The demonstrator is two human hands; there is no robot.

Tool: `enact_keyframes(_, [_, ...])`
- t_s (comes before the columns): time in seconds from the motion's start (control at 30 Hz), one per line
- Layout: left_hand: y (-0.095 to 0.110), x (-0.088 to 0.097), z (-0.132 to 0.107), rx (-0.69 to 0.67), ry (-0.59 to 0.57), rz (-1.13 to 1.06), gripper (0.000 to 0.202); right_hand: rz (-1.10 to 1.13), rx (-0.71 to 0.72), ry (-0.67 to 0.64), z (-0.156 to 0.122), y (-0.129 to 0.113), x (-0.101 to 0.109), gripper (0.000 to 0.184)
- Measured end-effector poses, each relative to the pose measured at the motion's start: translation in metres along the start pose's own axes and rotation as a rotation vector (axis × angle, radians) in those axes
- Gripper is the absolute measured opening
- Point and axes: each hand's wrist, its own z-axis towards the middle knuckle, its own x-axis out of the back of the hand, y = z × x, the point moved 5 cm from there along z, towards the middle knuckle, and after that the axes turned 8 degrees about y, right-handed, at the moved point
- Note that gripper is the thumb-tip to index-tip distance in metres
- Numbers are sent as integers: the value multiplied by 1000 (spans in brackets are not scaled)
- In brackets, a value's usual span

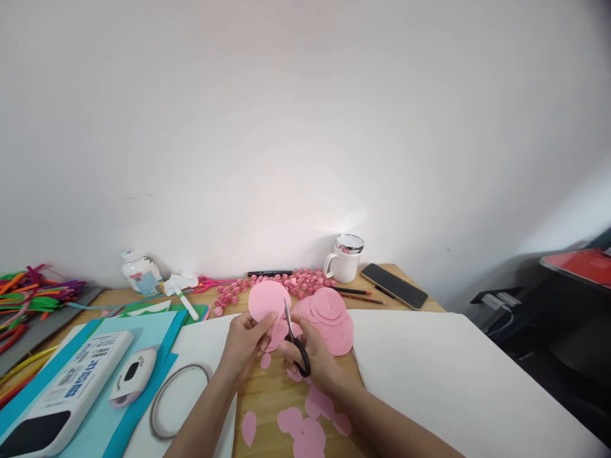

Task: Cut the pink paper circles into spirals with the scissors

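White mug (347,266) beyond pink paper circles (340,334)

Holding a pink disc (265,299) in the left hand (247,340), gripping scissors (301,351) in the right hand (316,356) at the disc's four o'clock edge; facing a mug (346,264) at one o'clock.

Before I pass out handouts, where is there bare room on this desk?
The widest bare patch is the right-hand white sheet, bordered by the stacked pink circles and the right forearm. A small patch of tabletop shows between the left forearm and loose pink cutouts. Crowded: along the wall, with rolled pink pieces and the mug, and the teal sheets at left.
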Motion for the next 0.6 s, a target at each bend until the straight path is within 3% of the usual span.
enact_keyframes(0.37, [0, 3, 0, -33, -5, 124, 40, 65, 8, 51, 2, -22, 3, 66])
enact_keyframes(0.6, [1, 3, 0, -38, -14, 112, 38, 14, 19, 49, 1, -16, 3, 57])
